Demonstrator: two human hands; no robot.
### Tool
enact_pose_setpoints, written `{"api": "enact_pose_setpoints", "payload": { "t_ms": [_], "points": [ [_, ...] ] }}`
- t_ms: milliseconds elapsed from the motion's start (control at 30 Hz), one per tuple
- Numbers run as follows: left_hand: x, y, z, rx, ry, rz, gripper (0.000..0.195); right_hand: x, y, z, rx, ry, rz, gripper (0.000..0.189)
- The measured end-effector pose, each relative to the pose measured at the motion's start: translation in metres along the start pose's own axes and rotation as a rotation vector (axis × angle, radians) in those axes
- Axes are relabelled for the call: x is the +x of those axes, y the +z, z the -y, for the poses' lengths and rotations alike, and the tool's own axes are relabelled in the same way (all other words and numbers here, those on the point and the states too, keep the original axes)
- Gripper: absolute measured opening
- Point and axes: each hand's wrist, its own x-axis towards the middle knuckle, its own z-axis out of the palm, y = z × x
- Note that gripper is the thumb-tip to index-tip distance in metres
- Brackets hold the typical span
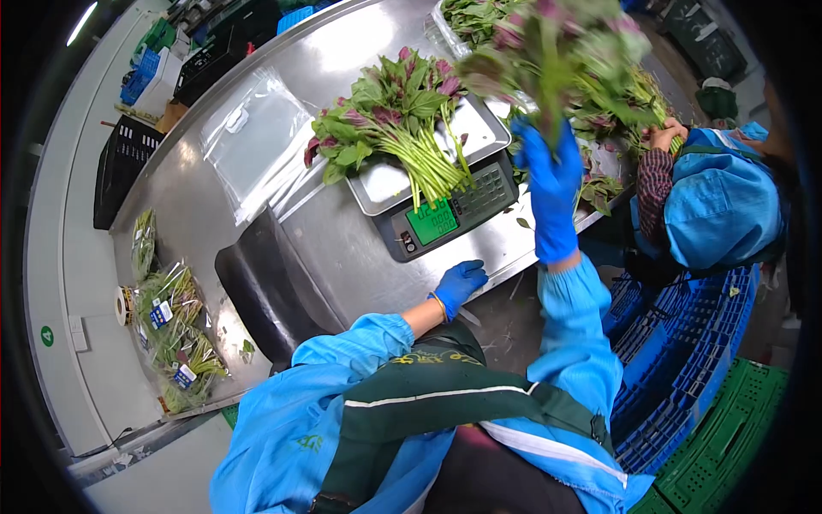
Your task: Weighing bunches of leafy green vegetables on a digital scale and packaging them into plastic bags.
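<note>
My right hand [549, 183], in a blue glove, grips the stems of a blurred bunch of red-and-green amaranth [546, 70] raised above the right of the table. Gloved too, my left hand [459, 287] rests at the table's near edge with fingers loosely curled and nothing visible in it. Beyond it stands a digital scale [485, 193] with a lit green display. A bunch of amaranth [411, 128] lies on the scale's metal pan [376, 186], leaves pointing away and cut stems overhanging toward the display.
Clear plastic bags [257, 141] lie flat on the steel table [347, 250], left of the scale. A black bag sealer or similar device [276, 276] and packed greens [180, 334] stand farther left. A co-worker [719, 199] handles greens at right, near blue crates [681, 360].
</note>
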Motion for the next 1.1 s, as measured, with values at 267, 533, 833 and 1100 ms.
{"api": "enact_pose_setpoints", "payload": {
  "t_ms": [267,533,833,1100],
  "points": [
    [-0.043,-0.073,-0.031,-0.271,0.001,-0.044,0.044,-0.001,0.066,-0.129,-0.682,-0.3,0.222,0.051],
    [-0.115,-0.166,-0.049,-0.437,0.01,-0.402,0.04,0.009,-0.017,-0.122,-0.207,0.111,0.085,0.035],
    [-0.087,-0.188,-0.114,-0.391,0.248,-0.398,0.042,0.054,-0.021,-0.116,-0.221,0.475,0.265,0.047],
    [0.015,-0.161,-0.163,-0.335,0.145,-0.387,0.036,0.088,0.009,-0.155,-0.288,0.743,0.664,0.046]
  ]
}}
